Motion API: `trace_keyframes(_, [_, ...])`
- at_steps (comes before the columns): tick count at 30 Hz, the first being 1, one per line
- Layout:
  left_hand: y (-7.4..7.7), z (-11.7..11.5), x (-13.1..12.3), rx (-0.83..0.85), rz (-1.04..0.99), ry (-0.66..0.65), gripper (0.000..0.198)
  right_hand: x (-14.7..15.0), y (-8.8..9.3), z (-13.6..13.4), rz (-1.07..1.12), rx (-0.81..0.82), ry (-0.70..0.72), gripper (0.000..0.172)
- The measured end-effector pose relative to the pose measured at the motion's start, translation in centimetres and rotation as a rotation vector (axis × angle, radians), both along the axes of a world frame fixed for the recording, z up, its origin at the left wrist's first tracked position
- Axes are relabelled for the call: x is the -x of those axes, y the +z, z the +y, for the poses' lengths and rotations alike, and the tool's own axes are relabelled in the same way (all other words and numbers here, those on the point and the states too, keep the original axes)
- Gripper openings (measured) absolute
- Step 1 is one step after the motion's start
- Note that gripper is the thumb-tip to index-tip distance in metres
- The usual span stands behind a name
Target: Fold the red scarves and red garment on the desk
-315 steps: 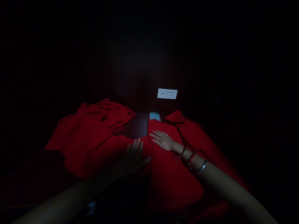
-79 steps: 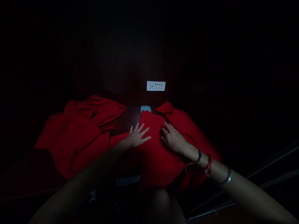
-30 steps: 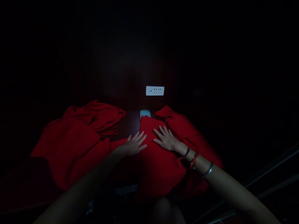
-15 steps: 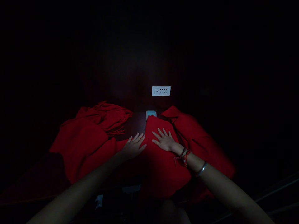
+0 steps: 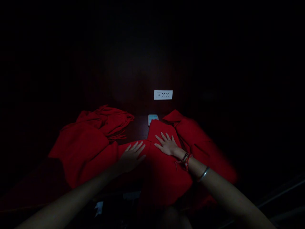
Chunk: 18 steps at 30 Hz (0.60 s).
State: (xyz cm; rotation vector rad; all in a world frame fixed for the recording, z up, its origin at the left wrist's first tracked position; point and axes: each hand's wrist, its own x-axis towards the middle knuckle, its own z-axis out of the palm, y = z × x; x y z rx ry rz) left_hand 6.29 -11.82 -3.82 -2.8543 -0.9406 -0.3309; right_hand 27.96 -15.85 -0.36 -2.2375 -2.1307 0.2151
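A large red scarf (image 5: 164,175) is spread over a dark table, its left part rumpled and ending in a fringe (image 5: 114,121). My left hand (image 5: 133,156), a ring on one finger, lies palm down on the scarf left of the middle, fingers stretched out. On the flat central part rests my right hand (image 5: 168,146), its fingers spread and pressing nothing between them. At the right lies more red cloth (image 5: 197,133), folded and loose; whether it joins the central piece I cannot tell.
Behind the scarf a small blurred pale-blue item (image 5: 152,119) lies on the dark tabletop (image 5: 138,128). A white socket plate (image 5: 163,94) sits on the dark back wall. Below the front edge shows a pale scrap (image 5: 98,208). Much of the surroundings is black.
My left hand has slid a little towards me and to the left over the scarf. The right hand stays nearly in place. The view has shifted slightly.
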Motion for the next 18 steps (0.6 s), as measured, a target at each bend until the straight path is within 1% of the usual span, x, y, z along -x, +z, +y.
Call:
trace_keyframes(3, [0.6, -0.2, 0.1, -0.016, -0.031, 0.075, 0.050, 0.3, 0.6, -0.1, -0.011, 0.027, 0.005, 0.070])
trace_keyframes(6, [1.8, -0.3, -0.9, -0.050, -0.051, 0.159, 0.048, 0.9, 1.5, -0.5, -0.047, -0.029, 0.059, 0.070])
trace_keyframes(8, [2.2, -0.1, -1.4, -0.004, -0.005, 0.149, 0.048, 1.1, 1.6, -0.8, -0.061, -0.032, 0.096, 0.068])
trace_keyframes(10, [2.2, 0.3, -0.9, 0.073, 0.062, 0.124, 0.049, 1.1, 1.2, -1.2, -0.056, 0.020, 0.100, 0.066])
trace_keyframes(12, [1.9, 0.8, 0.6, 0.103, 0.094, 0.132, 0.050, 0.8, 0.6, -1.4, -0.044, 0.043, 0.086, 0.065])
trace_keyframes(15, [1.6, 1.5, 4.5, 0.062, 0.073, 0.169, 0.049, 0.3, 0.1, -1.5, -0.029, 0.014, 0.070, 0.065])
trace_keyframes(18, [2.2, 1.6, 8.5, -0.008, 0.020, 0.157, 0.045, 0.5, 0.7, -1.2, -0.029, 0.060, 0.046, 0.066])
